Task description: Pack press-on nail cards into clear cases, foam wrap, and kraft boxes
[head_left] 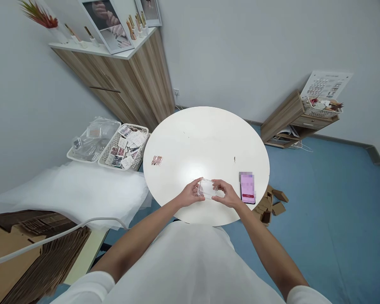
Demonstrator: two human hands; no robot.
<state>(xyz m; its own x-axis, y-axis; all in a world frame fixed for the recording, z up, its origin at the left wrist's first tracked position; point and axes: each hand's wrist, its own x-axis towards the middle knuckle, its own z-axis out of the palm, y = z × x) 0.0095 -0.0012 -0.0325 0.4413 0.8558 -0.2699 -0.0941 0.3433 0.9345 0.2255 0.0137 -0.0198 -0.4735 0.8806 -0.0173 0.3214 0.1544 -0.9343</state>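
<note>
Between my two hands is a small clear plastic box (208, 188), held just over the near part of the round white table (205, 131). My left hand (191, 193) grips its left side, thumb toward me and fingers on the far edge. On the opposite side my right hand (226, 193) pinches it the same way. Whether the box's lid is closed I cannot tell. A small set of pinkish press-on nails (157, 160) lies at the table's left. To the right of my right hand rests a phone (247, 188) with a pink screen.
Left of the table stand a basket of nail cards (126, 147) and a basket of clear packaging (93, 139), beside white sheeting (82, 183). Small brown cardboard boxes (269, 204) lie on the floor at right. A tiny dark item (234, 159) sits on the table.
</note>
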